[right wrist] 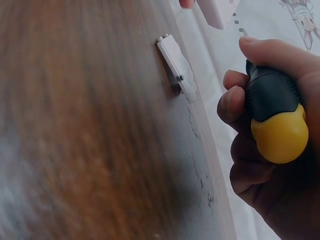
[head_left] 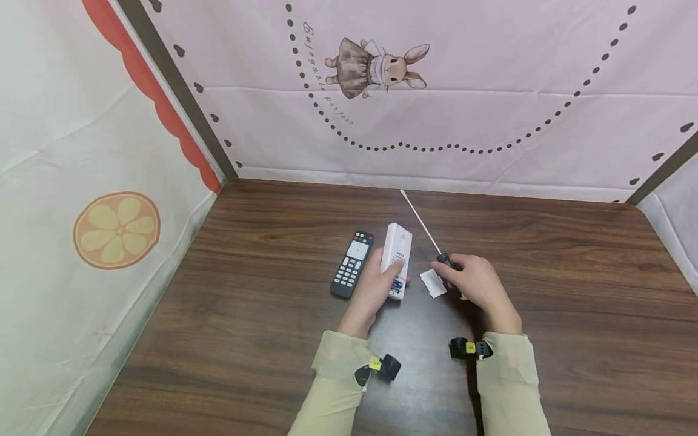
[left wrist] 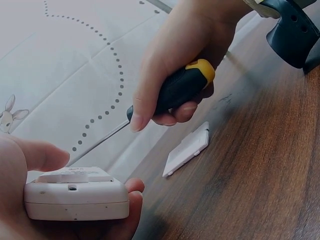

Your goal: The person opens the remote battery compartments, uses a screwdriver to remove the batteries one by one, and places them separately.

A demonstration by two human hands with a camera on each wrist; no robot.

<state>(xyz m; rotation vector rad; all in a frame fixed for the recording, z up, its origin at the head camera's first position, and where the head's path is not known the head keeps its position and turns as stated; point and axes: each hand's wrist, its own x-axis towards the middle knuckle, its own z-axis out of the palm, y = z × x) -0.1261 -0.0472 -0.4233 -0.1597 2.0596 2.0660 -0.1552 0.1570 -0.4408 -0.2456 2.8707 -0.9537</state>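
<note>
My left hand [head_left: 372, 289] grips a white remote control [head_left: 397, 254], its printed back facing up and the thumb lying across it. At its near end the battery compartment [head_left: 397, 286] is uncovered; what sits inside is too small to tell. In my right hand [head_left: 478, 280] is a screwdriver [left wrist: 182, 90] with a black and yellow handle, the fingers curled round it. Its long shaft points away toward the back of the table, apart from the remote in the head view. Between the hands, a small white battery cover [head_left: 433, 283] lies on the wood.
A black remote control [head_left: 352, 264] with pale buttons lies just left of my left hand. The dark wooden table [head_left: 262, 242] meets a printed cloth wall [head_left: 463, 121] at the back, and another cloth [head_left: 114, 157] hangs along the left side.
</note>
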